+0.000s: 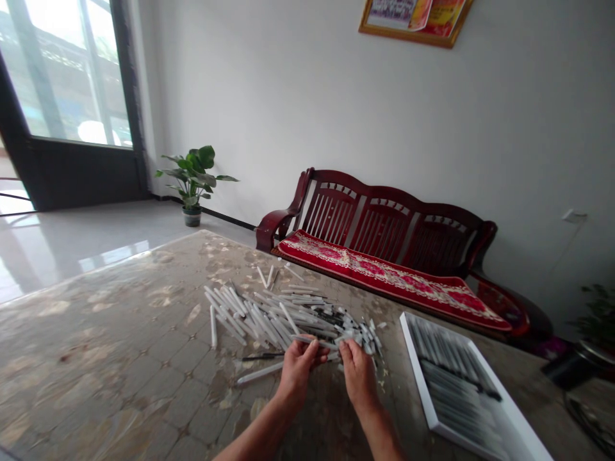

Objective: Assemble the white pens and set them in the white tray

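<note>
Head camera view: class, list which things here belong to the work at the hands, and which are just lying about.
Work: left hand, right hand, white plastic tubes, white-framed tray of tubes.
Lying about: red-cushioned wooden bench, potted plant.

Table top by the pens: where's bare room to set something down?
Widest room lies left of the white pens and left hand, on the patterned table top. A narrow strip separates the right hand from the white tray. The pens and tray are crowded.

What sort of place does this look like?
Probably a living room in a home: there's a wooden bench with a red cushion, a potted plant by a glass door, and a framed picture hanging above.
</note>
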### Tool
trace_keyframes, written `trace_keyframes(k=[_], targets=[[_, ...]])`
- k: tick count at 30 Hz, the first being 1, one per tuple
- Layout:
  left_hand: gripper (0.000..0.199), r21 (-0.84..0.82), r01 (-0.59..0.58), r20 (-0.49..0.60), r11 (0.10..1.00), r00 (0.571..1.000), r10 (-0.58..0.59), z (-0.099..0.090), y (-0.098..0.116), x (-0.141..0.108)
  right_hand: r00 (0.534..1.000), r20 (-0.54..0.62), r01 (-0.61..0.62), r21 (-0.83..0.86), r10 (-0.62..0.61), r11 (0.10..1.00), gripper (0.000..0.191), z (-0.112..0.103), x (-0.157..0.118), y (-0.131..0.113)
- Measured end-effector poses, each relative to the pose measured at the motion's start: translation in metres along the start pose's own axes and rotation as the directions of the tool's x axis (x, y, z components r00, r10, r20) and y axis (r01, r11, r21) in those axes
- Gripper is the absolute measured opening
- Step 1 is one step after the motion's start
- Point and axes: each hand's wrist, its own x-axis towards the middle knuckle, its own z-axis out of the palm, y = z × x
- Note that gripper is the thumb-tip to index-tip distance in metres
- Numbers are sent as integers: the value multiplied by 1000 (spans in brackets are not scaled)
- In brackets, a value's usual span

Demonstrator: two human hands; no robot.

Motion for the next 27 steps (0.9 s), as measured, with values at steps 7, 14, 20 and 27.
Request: trace_keyframes(k=[7, 14, 20, 27], targets=[[53, 32, 9, -7, 999, 1000, -9, -1, -2, 2, 1000, 26, -7, 96, 5, 995, 41, -2, -7, 4], [52, 74, 7, 20, 997, 1000, -8, 0, -3, 2, 990, 63, -135, 127, 128, 983, 51, 2, -7, 9], [50, 101, 5, 32, 995, 999, -8, 1, -3, 0, 998, -3, -65, 161, 67, 985, 45, 4, -10, 11], [48, 133, 16, 21, 991, 1000, -19, -2, -6, 4, 996, -10, -85, 220, 89, 972, 50, 8, -17, 24]])
